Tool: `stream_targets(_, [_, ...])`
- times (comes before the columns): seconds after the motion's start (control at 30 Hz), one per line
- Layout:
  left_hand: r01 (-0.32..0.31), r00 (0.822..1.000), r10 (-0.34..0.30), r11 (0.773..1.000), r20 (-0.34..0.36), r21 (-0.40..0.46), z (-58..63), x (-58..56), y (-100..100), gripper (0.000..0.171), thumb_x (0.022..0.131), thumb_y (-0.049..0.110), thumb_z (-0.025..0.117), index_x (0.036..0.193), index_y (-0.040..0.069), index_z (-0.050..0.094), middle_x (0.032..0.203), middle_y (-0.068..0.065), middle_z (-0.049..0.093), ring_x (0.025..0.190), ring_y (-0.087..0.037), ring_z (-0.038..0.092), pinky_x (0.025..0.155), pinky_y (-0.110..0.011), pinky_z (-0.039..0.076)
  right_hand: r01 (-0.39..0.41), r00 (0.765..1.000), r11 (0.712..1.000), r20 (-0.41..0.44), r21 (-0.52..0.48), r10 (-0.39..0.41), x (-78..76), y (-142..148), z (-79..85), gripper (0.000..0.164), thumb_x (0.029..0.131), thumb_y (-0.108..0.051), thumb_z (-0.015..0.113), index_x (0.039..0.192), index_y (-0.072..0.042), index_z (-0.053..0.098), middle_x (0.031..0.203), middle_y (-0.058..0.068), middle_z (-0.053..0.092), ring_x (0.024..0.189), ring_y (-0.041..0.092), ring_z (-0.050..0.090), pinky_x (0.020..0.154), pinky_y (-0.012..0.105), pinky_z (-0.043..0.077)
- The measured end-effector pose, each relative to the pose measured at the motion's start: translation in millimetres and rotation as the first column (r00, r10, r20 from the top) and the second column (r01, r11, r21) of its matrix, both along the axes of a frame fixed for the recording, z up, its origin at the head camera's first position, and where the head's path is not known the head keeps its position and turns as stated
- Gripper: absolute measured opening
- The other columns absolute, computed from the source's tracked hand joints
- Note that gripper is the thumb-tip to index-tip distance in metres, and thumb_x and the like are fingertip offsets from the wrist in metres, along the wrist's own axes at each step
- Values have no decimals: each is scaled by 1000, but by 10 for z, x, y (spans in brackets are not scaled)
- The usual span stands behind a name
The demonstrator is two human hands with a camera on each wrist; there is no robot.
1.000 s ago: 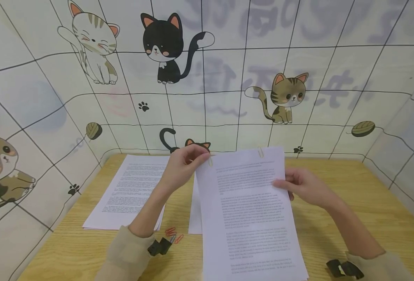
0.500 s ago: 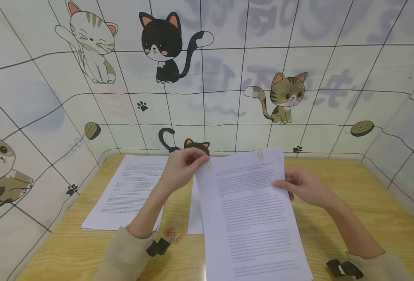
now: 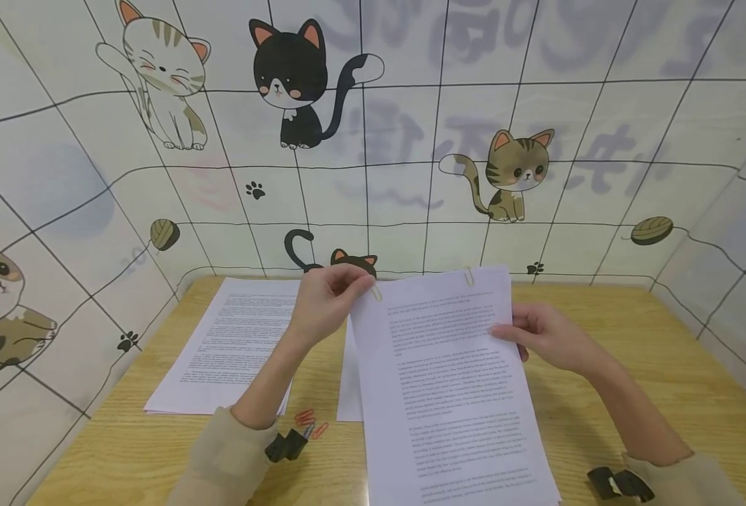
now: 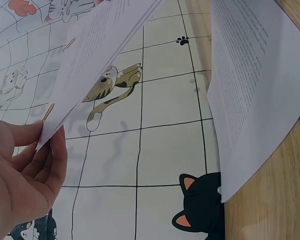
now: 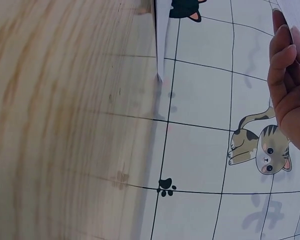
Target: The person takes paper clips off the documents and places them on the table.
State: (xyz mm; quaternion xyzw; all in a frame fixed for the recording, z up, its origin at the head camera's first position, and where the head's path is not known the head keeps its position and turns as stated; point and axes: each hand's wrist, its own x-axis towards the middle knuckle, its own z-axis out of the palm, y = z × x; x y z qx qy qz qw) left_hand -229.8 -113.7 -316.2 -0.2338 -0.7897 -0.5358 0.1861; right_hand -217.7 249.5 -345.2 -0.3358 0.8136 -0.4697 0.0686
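Observation:
A stack of printed sheets (image 3: 455, 393) is held up, tilted, in front of the person, with two pale yellow paper clips on its top edge: a left clip (image 3: 377, 292) and a right clip (image 3: 470, 277). The left hand (image 3: 331, 302) pinches the stack's top left corner beside the left clip, thumb in front, as the left wrist view also shows. On the right side edge the right hand (image 3: 540, 334) grips the sheets, its thumb on the printed face and the other fingers behind. Most of a second paper pile (image 3: 350, 383) on the table is hidden behind the held stack.
Another pile of printed pages (image 3: 227, 344) lies at the table's left. Several red paper clips (image 3: 305, 417) and a bluish clip (image 3: 309, 431) lie near the left sleeve. A wall covering with cartoon cats (image 3: 404, 140) stands behind the wooden table (image 3: 626, 330).
Both hands keep their hold on the sheets. The stack's lower end swung slightly right, then a little back left; otherwise little moved.

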Motion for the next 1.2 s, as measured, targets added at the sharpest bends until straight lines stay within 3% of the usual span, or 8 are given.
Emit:
stream_targets(0.2, [13,998,-18,996,60,91,56,0,-119,11,95,8,71,91,-1,73,75,-12,70,69,-36,67,63,-26,56,36,999,999,2,22,-36,-3,53,-2,15,102,-3,58,113,6,65,85,5,73,59,15,60,50,25,46])
stream_targets(0.47, [100,988,-108,992,111,72,103,12,-177,11,96,11,70,94,1,72,80,-12,70,72,-21,69,71,-35,60,88,995,995,35,41,-90,6,118,18,19,102,-8,59,115,4,65,88,7,74,59,18,62,49,26,45])
stream_targets(0.7, [127,978,-119,991,169,-42,64,22,-227,11,98,12,68,98,2,70,85,-8,71,77,-20,69,75,-33,59,126,991,990,31,68,-128,-11,140,-2,19,102,-11,60,115,2,66,87,5,74,59,18,62,49,26,46])
stream_targets(0.93, [241,951,-195,954,240,-179,-25,33,-371,8,98,10,68,97,2,69,83,-6,69,75,-21,67,71,-31,58,112,992,992,46,66,-115,-15,133,-6,22,103,-11,59,118,4,64,90,7,74,62,20,64,51,26,48])
stream_targets(1.2, [283,928,-200,928,314,-244,-141,25,-542,5,98,8,66,97,3,68,83,-9,68,75,-20,66,75,-41,59,114,992,991,52,72,-117,-27,135,-6,22,103,-12,59,118,3,64,89,6,74,62,20,64,51,26,48])
